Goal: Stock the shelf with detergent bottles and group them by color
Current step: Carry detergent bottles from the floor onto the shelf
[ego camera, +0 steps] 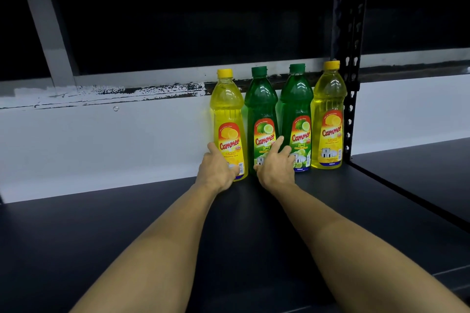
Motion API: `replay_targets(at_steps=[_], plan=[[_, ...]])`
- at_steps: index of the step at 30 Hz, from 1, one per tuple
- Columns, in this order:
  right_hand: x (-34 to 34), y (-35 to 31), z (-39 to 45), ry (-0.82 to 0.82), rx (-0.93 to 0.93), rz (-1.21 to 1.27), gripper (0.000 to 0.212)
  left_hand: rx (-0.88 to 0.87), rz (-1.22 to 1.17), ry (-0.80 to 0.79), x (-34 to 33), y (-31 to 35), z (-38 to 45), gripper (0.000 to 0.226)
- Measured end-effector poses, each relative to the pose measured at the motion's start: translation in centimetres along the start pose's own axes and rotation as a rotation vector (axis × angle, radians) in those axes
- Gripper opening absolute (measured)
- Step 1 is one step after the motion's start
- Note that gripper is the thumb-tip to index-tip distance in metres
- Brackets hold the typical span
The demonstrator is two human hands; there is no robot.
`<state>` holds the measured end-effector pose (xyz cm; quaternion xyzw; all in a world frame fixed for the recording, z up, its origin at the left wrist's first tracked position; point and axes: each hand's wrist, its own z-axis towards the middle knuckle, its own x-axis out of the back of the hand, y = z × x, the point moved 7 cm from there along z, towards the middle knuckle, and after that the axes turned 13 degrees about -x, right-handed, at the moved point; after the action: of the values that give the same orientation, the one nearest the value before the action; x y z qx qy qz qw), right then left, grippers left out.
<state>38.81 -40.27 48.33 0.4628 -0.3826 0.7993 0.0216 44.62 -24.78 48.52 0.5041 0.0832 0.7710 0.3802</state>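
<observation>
Several detergent bottles stand upright in a row at the back of the dark shelf (127,236). From left to right they are a yellow lemon bottle (227,114), a green lime bottle (261,114), a second green lime bottle (296,112) and a second yellow lemon bottle (329,109). My left hand (217,169) wraps the base of the left yellow bottle. My right hand (274,166) grips the base of the left green bottle, forefinger raised between the two green bottles. Both labels are partly hidden by my hands.
A white back panel (101,140) runs behind the bottles. A black perforated upright post (352,71) stands right of the last yellow bottle, with another dark shelf section (419,168) beyond it. A grey diagonal brace (43,20) crosses the dark upper left.
</observation>
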Motion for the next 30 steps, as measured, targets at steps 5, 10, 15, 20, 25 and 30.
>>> replay_targets(at_steps=[5, 10, 15, 20, 25, 30], plan=[[0.1, 0.0, -0.6, -0.038, 0.018, 0.02, 0.097, 0.039, -0.053, -0.018, -0.2, 0.4, -0.3, 0.076], [1.6, 0.7, -2.2, -0.07, 0.059, 0.005, 0.097, 0.082, -0.081, -0.032, 1.1, 0.5, -2.0, 0.099], [3.4, 1.2, -4.9, -0.106, 0.117, 0.004, 0.087, 0.04, 0.0, -0.098, 4.3, 0.5, -6.4, 0.097], [6.4, 1.6, -9.3, -0.104, 0.187, -0.002, 0.075, -0.077, 0.024, -0.14, 8.0, 2.2, -12.3, 0.087], [10.2, 1.5, -15.4, -0.09, 0.227, 0.007, 0.074, -0.188, -0.006, -0.082, 11.0, 4.7, -17.8, 0.08], [12.7, 1.3, -21.4, -0.037, 0.315, 0.119, 0.069, -0.293, -0.075, 0.073, 13.6, 7.5, -23.3, 0.076]])
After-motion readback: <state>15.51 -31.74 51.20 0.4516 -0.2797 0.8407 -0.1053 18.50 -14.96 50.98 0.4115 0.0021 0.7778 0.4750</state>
